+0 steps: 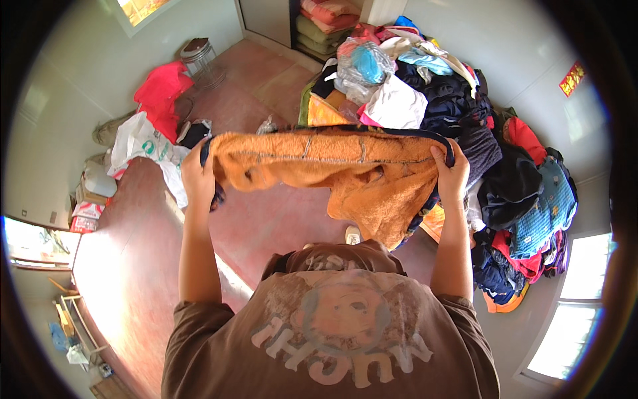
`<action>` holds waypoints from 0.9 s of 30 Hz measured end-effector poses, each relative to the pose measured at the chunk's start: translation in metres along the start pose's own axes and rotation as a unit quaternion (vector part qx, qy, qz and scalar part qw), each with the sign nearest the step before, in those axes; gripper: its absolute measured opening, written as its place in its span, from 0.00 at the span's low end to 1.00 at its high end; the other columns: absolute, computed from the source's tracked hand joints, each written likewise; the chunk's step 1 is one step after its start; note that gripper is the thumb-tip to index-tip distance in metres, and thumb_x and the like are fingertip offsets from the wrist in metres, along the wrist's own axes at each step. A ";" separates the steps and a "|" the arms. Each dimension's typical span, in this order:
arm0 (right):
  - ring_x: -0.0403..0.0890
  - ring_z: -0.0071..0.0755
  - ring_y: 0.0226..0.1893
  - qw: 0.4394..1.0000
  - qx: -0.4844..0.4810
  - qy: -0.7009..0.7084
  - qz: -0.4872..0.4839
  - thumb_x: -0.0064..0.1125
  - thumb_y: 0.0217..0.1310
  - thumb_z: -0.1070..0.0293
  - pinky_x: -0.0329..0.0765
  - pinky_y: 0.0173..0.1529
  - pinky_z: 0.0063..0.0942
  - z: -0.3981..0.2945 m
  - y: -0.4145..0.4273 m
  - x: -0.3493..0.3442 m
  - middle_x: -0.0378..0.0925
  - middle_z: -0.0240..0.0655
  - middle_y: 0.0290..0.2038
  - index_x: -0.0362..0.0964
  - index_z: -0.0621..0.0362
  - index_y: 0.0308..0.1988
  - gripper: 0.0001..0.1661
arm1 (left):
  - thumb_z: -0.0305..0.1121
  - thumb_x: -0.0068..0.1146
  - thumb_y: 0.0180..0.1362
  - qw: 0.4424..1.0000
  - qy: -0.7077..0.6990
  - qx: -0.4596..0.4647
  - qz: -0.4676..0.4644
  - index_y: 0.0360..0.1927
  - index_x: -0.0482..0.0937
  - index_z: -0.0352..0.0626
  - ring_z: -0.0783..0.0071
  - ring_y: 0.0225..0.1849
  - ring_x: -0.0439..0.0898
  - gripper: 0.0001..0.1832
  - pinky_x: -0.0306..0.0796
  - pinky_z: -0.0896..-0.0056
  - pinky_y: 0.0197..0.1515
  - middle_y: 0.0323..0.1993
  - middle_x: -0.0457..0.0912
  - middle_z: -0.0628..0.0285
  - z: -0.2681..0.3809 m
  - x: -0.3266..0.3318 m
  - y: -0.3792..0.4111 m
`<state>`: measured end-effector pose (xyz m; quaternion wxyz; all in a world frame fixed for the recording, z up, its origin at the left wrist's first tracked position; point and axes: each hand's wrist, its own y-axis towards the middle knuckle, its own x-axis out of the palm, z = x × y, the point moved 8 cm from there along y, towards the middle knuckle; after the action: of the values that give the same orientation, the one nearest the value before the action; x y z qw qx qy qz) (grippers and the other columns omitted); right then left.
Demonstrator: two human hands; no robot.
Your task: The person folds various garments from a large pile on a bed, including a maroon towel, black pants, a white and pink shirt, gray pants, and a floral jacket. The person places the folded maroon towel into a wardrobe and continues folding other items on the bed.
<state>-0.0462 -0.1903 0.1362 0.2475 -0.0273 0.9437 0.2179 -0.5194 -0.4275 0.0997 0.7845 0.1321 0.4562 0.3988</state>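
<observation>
An orange fleece-lined garment [319,149] with dark edging is stretched sideways between my two hands. Stitched seams run across its upper band, and its lower part droops in folds, longest toward the right. My left hand [198,172] grips the dark-trimmed left end. On the opposite end, my right hand [452,172] pinches the cloth, its thumb lying over the orange pile. The outer side faces away from me, so I cannot tell what kind of garment it is. Behind it rises a large heap of clothes [448,99], partly covered by the held cloth.
White plastic bags [149,144] and a red bag [162,92] lie on the reddish floor [269,214] at left. A metal stool [199,57] stands by the wall. Folded bedding [324,30] fills a cupboard at the back. Boxes [87,214] are stacked along the left wall.
</observation>
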 end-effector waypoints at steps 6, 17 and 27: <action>0.74 0.17 0.33 0.999 0.045 0.023 -0.001 0.66 0.60 0.71 0.73 0.42 0.20 0.018 -0.012 -0.018 0.81 0.28 0.31 0.79 0.62 0.43 0.11 | 0.28 0.57 0.61 0.990 -0.119 -0.062 -0.038 0.45 0.81 0.31 0.60 0.39 0.83 0.12 0.73 0.63 0.47 0.36 0.85 0.50 -0.013 0.014 -0.036; 0.77 0.19 0.39 0.950 0.163 0.253 0.086 0.62 0.63 0.74 0.71 0.50 0.19 0.044 -0.013 -0.072 0.82 0.28 0.38 0.79 0.65 0.45 0.11 | 0.25 0.56 0.63 0.935 -0.304 -0.175 -0.056 0.44 0.80 0.30 0.77 0.38 0.78 0.09 0.72 0.72 0.47 0.36 0.84 0.62 0.059 0.052 -0.016; 0.79 0.21 0.41 0.927 0.140 0.311 0.157 0.62 0.62 0.75 0.72 0.51 0.19 0.085 0.127 -0.113 0.83 0.31 0.39 0.80 0.66 0.47 0.14 | 0.23 0.55 0.64 0.866 -0.475 -0.153 -0.008 0.54 0.75 0.29 0.71 0.50 0.79 0.16 0.70 0.69 0.58 0.49 0.82 0.56 0.165 0.136 0.131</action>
<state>0.0713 -0.0459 0.1743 -0.0943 0.0897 0.9864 0.1001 -0.4141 -0.2152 0.1815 0.9199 0.1801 -0.0375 0.3463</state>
